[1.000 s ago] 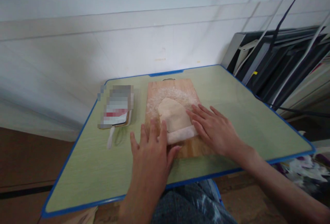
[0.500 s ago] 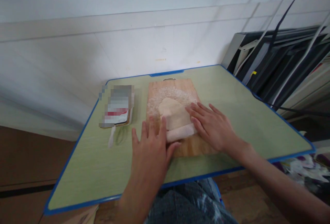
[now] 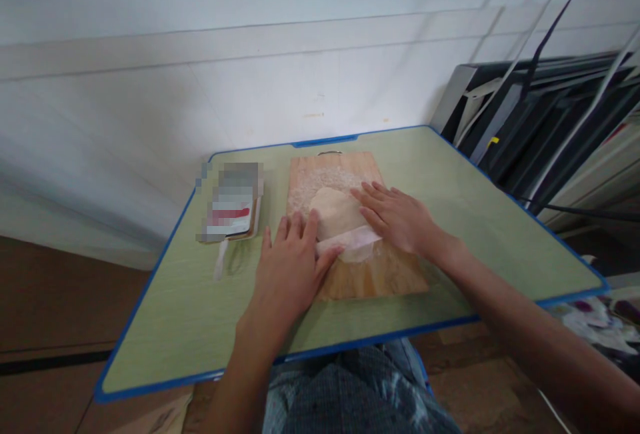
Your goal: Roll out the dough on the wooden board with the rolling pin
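A flattened piece of pale dough [image 3: 335,209] lies on a wooden cutting board [image 3: 385,281] dusted with flour. Across the near part of the dough rests a pale rolling pin [image 3: 357,238], and some dough shows on its near side. My left hand [image 3: 287,264] lies flat over the pin's left end, fingers stretched forward and thumb along the near side. Over the right end is my right hand [image 3: 395,217], palm down with fingers extended. Both hands cover the ends of the pin.
The board sits on a green table [image 3: 500,221] with a blue edge, against a white wall [image 3: 250,101]. To the left lies a pixelated rectangular object [image 3: 231,202] with a pale strap [image 3: 220,261]. Dark flat panels [image 3: 540,107] and cables stand beyond the table's right side.
Both hands have moved forward, away from me, with the rolling pin. Dough that was in front of the pin now shows on its near side.
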`<state>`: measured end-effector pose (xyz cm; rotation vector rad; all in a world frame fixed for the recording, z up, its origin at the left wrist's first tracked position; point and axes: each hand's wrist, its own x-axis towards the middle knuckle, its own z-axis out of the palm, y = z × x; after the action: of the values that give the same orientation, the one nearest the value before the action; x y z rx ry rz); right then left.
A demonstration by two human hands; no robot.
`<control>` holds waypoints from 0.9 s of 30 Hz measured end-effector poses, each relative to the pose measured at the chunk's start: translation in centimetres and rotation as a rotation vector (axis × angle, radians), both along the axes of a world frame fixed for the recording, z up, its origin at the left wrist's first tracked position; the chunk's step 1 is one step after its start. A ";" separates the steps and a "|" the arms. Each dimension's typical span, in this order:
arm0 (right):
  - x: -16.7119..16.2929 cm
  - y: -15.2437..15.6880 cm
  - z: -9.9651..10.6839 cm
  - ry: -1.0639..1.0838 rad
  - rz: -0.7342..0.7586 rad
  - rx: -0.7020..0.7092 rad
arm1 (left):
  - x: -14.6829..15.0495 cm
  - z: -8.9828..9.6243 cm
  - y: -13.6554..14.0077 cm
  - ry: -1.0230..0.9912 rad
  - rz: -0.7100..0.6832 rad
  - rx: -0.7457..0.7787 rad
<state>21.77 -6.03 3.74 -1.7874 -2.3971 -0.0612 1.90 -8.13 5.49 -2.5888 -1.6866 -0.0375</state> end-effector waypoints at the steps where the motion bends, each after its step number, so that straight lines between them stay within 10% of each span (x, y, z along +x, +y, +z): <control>1: 0.1 -0.1 -0.1 0.001 0.000 0.001 | 0.0 -0.1 -0.1 -0.005 0.007 0.014; 27: 0.9 -7.7 -1.5 0.036 0.059 0.183 | -0.1 -2.1 -6.3 0.081 -0.007 0.180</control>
<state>22.67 -13.70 2.29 -1.6223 -2.3339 -0.2315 1.85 -14.40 3.35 -2.4317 -1.5693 -0.0796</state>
